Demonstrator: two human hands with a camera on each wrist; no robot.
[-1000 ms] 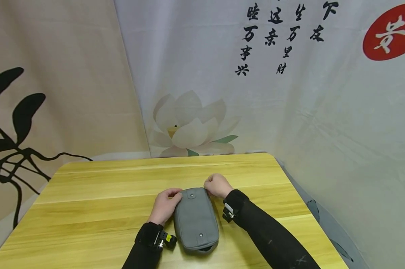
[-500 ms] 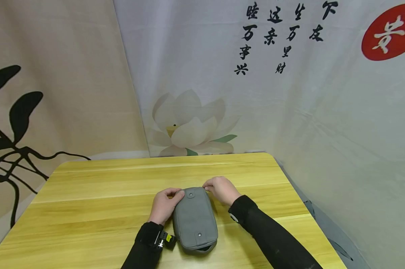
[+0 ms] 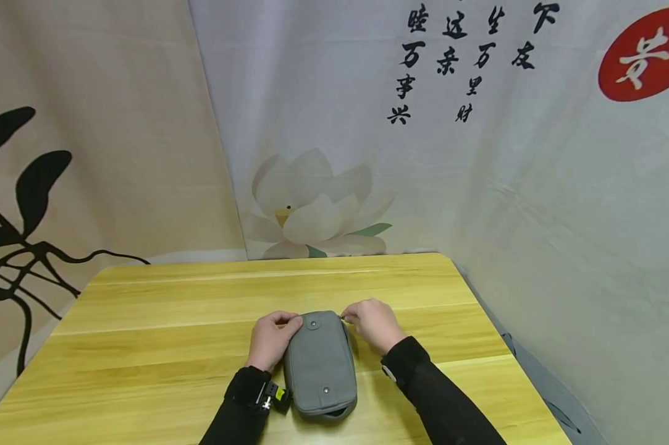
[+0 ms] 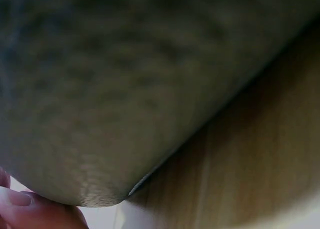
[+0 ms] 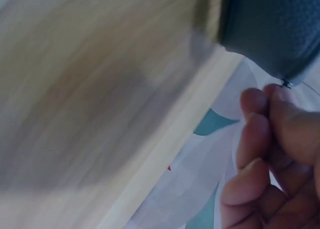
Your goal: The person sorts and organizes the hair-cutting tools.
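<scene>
A grey zip pouch (image 3: 320, 364) with two snap studs lies on the wooden table, its grainy side filling much of the left wrist view. My left hand (image 3: 270, 340) grips its far left corner, thumb on top; in the left wrist view the fingertips (image 4: 42, 211) touch that corner. At the far right corner my right hand (image 3: 374, 322) pinches a small metal zipper pull (image 5: 286, 84) between thumb and forefinger. The other fingers of that hand are curled. A slit shows along the pouch's right side near this hand.
The yellow wood-grain table (image 3: 173, 346) carries the pouch near its front. Behind it hangs a printed cloth (image 3: 334, 93) with a lotus and black characters. Another cloth (image 3: 590, 216) runs along the right side.
My right hand has moved from the pouch's far edge rightward and toward me round its far right corner. The pouch has shifted slightly left; my left hand stays on its corner.
</scene>
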